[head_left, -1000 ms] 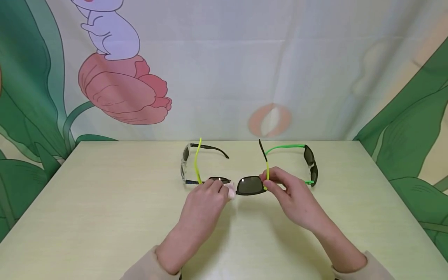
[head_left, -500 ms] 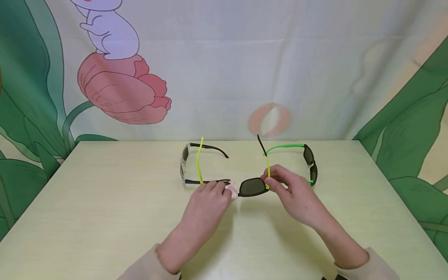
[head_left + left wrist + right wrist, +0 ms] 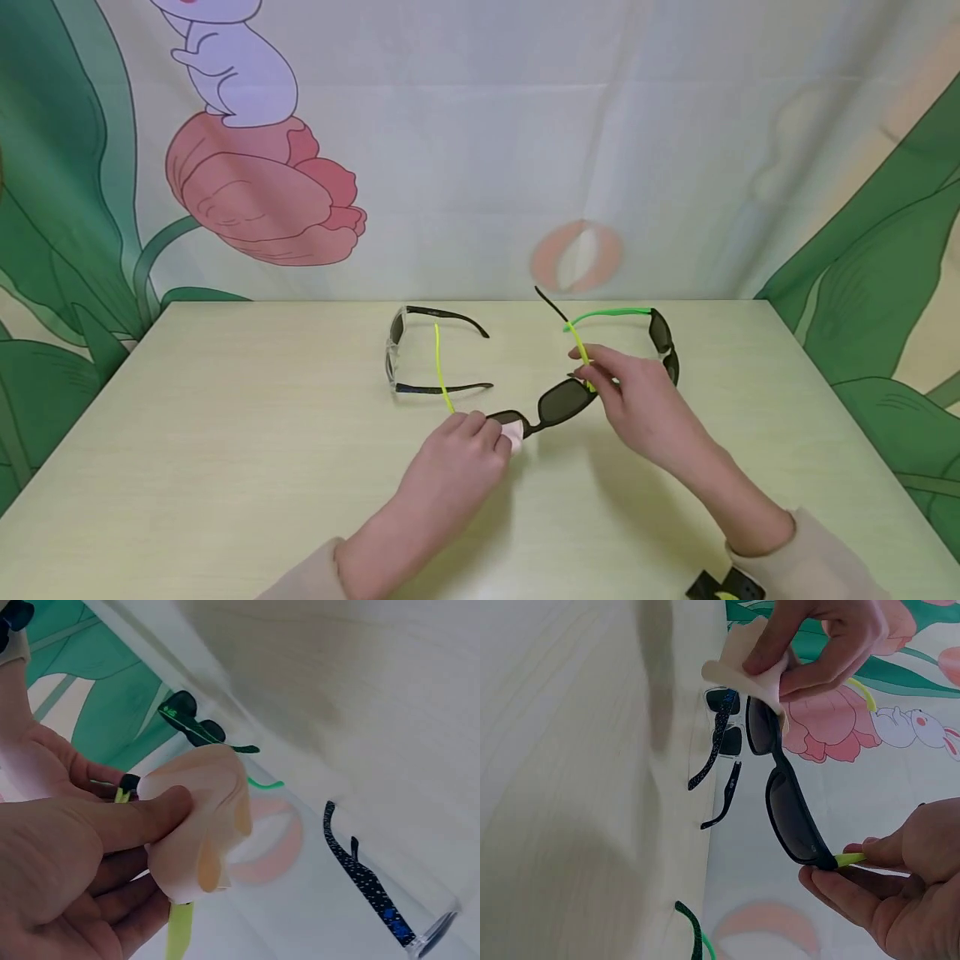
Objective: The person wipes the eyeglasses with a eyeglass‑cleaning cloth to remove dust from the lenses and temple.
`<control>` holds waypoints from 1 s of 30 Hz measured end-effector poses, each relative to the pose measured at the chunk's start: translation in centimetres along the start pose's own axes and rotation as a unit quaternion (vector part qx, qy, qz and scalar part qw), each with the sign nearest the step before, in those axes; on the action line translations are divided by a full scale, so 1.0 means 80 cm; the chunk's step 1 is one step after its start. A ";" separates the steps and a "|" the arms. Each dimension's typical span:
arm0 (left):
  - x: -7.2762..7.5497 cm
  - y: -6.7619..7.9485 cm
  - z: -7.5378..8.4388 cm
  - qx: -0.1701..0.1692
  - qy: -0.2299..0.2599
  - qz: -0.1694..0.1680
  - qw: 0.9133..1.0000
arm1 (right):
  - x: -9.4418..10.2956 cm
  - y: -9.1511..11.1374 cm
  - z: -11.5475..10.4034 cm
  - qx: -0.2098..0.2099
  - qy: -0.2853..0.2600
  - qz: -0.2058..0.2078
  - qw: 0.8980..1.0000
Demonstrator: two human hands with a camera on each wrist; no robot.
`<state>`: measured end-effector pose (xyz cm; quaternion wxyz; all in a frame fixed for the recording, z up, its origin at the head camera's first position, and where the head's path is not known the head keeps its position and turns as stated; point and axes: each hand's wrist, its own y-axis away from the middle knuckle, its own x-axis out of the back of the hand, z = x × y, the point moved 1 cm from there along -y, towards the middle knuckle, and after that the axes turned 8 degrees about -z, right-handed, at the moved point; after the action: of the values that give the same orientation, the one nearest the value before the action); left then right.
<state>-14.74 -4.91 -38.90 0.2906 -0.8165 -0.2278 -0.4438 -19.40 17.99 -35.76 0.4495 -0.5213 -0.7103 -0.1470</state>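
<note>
A pair of black sunglasses [image 3: 566, 402] with yellow-green temples is held off the table between both hands, its right end higher in the head view. My right hand [image 3: 651, 406] pinches it at the hinge by the right lens; the right wrist view shows thumb and fingers on the yellow temple [image 3: 849, 859]. With my left hand [image 3: 459, 467] I grip a pale pink cloth [image 3: 199, 817] folded over the other lens. In the right wrist view the cloth covers part of that lens, the thumb pressing on it.
Clear-framed sunglasses [image 3: 392, 350] with dark patterned temples lie on the table [image 3: 225, 467] behind my left hand. Black sunglasses with green temples [image 3: 661, 332] lie behind my right hand. A printed curtain [image 3: 465, 150] hangs along the table's back edge.
The held sunglasses have tilted, their right end rising and left end dropping toward me. My left hand with the cloth has moved slightly right and nearer; the bridge now shows.
</note>
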 end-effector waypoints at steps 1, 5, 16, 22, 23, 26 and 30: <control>0.002 0.000 0.001 -0.003 -0.006 -0.002 1.000 | 0.002 -0.001 -0.001 0.004 0.008 -0.002 1.000; 0.005 0.000 0.005 -0.017 -0.024 -0.016 0.999 | 0.007 -0.005 -0.004 0.017 0.039 -0.017 0.999; -0.007 0.003 0.011 -0.054 -0.041 0.050 0.996 | 0.015 -0.008 -0.002 0.009 0.033 -0.032 0.999; -0.008 0.004 0.011 -0.082 -0.023 0.089 0.992 | 0.020 -0.012 0.010 -0.005 -0.028 -0.001 1.000; -0.007 0.005 0.011 -0.084 -0.018 0.094 0.992 | 0.020 -0.013 0.013 -0.011 -0.044 0.002 0.999; -0.006 0.004 0.010 -0.083 0.000 0.107 0.991 | 0.023 -0.014 0.019 -0.038 -0.099 0.011 0.994; -0.004 0.003 0.006 -0.071 0.021 0.113 0.991 | 0.022 -0.013 0.023 -0.078 -0.160 0.012 0.984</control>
<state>-14.49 -4.81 -39.48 0.2848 -0.8462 -0.0958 -0.4401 -21.32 19.88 -35.10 0.2896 -0.5800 -0.7532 -0.1112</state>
